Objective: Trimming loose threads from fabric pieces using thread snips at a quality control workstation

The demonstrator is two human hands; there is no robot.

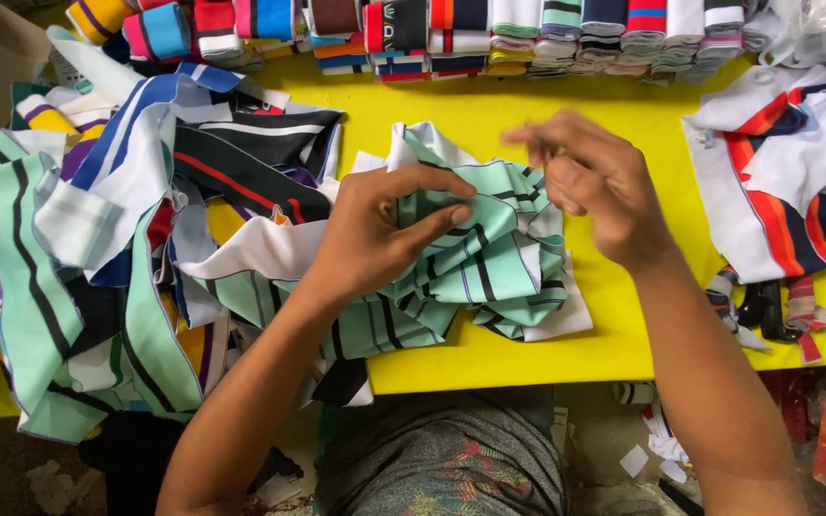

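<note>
A crumpled bundle of mint-green fabric strips with black and white stripes (489, 263) lies on the yellow table (489, 115) in front of me. My left hand (375, 234) grips this bundle from the left, thumb and forefinger pinching a fold. My right hand (590, 182) hovers just above the bundle's right side, blurred, with its fingers curled together near the fingertips; whether it pinches a bit of cloth I cannot tell.
A large heap of striped strips (97, 239) in green, blue, black and white covers the table's left. Rolled striped bands (528, 33) line the far edge. Red, white and navy pieces (786, 182) lie at right. Scraps litter the floor (642, 459).
</note>
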